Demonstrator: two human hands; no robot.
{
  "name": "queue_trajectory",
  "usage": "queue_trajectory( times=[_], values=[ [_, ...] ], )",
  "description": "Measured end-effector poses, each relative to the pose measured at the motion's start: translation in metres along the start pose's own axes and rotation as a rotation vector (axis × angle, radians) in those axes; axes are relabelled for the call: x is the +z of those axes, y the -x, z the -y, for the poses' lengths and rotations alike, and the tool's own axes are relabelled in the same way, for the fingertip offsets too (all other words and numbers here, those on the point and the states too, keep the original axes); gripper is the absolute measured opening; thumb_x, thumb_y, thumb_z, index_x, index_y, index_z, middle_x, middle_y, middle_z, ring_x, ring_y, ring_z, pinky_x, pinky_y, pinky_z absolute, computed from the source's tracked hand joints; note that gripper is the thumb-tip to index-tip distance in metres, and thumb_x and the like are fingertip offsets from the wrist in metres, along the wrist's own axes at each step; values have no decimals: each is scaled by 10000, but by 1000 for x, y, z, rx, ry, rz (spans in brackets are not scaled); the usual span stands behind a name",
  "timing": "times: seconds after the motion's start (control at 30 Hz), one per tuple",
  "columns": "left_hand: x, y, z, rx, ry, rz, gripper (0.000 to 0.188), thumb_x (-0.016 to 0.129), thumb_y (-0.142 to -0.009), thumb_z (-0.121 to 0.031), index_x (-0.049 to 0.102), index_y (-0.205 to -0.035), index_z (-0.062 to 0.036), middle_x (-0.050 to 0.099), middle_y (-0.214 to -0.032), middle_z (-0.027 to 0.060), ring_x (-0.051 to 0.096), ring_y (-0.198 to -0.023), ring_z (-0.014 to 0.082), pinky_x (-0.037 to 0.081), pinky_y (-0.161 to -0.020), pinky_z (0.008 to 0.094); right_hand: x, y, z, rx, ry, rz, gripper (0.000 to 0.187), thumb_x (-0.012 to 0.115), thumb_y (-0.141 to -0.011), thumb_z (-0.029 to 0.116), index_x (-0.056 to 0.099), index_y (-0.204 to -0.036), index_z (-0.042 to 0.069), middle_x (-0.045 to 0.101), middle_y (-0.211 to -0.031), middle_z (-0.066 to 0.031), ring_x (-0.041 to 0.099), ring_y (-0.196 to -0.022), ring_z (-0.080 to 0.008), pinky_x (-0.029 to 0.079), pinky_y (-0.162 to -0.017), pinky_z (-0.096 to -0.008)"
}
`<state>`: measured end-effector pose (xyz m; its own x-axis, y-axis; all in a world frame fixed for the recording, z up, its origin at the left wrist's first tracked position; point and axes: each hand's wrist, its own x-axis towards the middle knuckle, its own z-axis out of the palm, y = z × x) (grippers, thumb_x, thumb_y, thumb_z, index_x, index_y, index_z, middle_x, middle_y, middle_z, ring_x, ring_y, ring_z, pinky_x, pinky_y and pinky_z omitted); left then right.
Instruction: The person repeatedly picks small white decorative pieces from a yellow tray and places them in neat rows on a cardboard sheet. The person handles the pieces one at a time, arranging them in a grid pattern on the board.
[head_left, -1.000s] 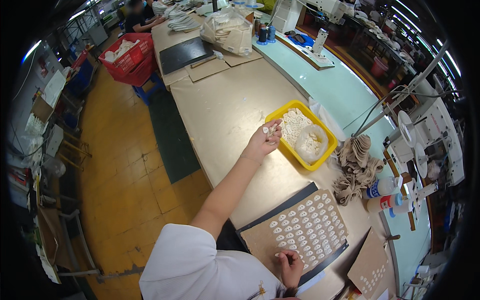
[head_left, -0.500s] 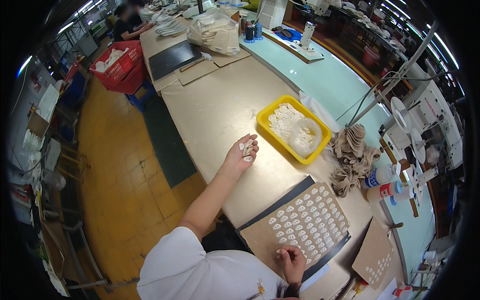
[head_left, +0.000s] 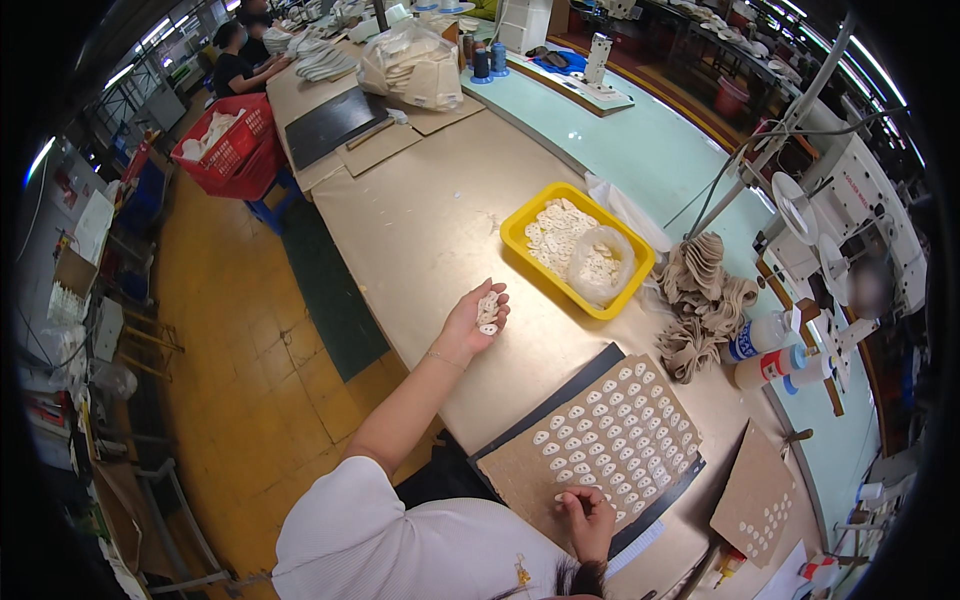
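Observation:
My left hand point(head_left: 474, 320) is cupped palm up above the table, its fingers curled around several small white oval pieces point(head_left: 488, 312) with dark dots. My right hand point(head_left: 588, 520) is closed in a pinch over the near part of a brown board point(head_left: 510, 466). A bit of white shows at its fingertips, seemingly one more such piece. Rows of the same white ovals point(head_left: 612, 432) cover much of the board, while its left corner is bare. Beyond it stands a yellow tray point(head_left: 517, 243) of loose white pieces point(head_left: 560, 232), with a clear plastic bag point(head_left: 600, 268) of more inside.
A dark sheet point(head_left: 560, 393) lies under the board. To the right are a second board point(head_left: 742, 490) with white pieces, bottles point(head_left: 770, 366) and stacked beige fabric point(head_left: 695, 290). Farther off are a filled plastic bag point(head_left: 415, 65), red baskets point(head_left: 225, 150) and a seated co-worker point(head_left: 232, 70).
My left hand has shifted slightly, still cupping the white pieces. My right hand keeps its pinch near the same spot on the board. The whole view has shifted a little.

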<state>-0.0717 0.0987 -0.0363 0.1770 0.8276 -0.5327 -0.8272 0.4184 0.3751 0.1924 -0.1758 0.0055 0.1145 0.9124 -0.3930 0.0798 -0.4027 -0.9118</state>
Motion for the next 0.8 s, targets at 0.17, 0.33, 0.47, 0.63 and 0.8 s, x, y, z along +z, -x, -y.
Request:
queue_trajectory(
  times=[0.17,0.33,0.47,0.63,0.8],
  values=[
    [-12,-8,0,-96,235,58,213,521,-964,-214,563,-1015,-11,587,-875,109,611,-729,173,575,-578,251,1,0,0,19,-45,-1,101,622,-897,47,619,-952,-37,666,-815,-74,658,-705,-129,515,-653,-236],
    [-3,-9,12,-17,417,15,220,482,-975,-159,542,-1016,49,571,-975,166,617,-884,245,599,-687,290,1,0,0,29,-66,-5,102,619,-899,45,615,-955,-40,667,-824,-79,662,-709,-133,519,-656,-236],
    [25,2,21,3,491,-60,216,450,-980,-127,536,-1010,69,572,-988,172,624,-901,268,604,-706,302,0,-1,-1,12,-54,3,101,617,-900,41,612,-958,-41,665,-821,-79,660,-709,-132,519,-657,-235],
    [-9,-24,11,-127,688,234,207,441,-977,-116,546,-998,61,578,-910,151,614,-789,215,560,-601,238,2,1,-1,19,-72,11,95,613,-900,34,612,-959,-40,664,-820,-79,657,-709,-131,518,-659,-233],
    [-20,-23,11,-135,683,302,192,439,-969,-112,562,-996,34,573,-854,133,587,-726,189,518,-583,228,6,1,1,32,-57,-3,88,607,-900,28,613,-956,-39,659,-815,-77,656,-708,-131,519,-660,-234]
  ],
)
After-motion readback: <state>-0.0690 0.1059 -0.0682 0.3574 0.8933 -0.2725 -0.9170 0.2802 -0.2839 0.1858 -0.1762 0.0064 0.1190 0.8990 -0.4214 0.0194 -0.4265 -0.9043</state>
